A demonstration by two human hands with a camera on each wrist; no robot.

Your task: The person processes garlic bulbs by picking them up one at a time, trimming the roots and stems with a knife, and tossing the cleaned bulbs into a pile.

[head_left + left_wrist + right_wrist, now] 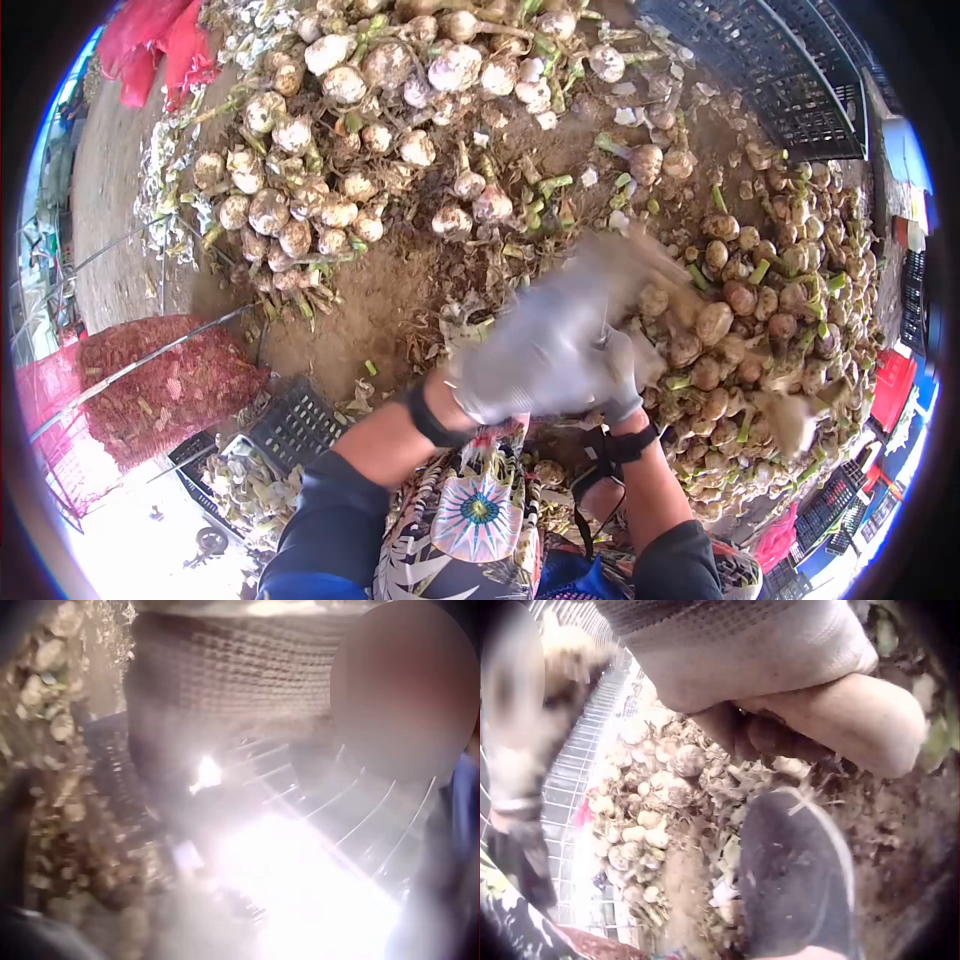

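Observation:
In the head view my gloved left hand [530, 350] stretches rightward over the garlic, badly blurred, with brownish streaks beyond its fingers; I cannot tell whether it holds anything. My gloved right hand [622, 375] is close beside it, partly covered by it. The right wrist view shows the right hand's fingers curled round a smooth, round-ended wooden handle [877, 724]; the tool's other end is hidden. Right of the hands, a blurred pale garlic bulb [790, 420] appears over a large heap of trimmed garlic bulbs [790, 300]. Woven glove fabric [240, 667] fills the top of the left wrist view.
Garlic with stems [300, 210] lies piled ahead and to the left. Black plastic crates stand at the upper right [770, 70] and lower left [295, 425]. A full red mesh sack [170, 385] lies at left near thin metal bars. A dark shoe [795, 870] is below the right hand.

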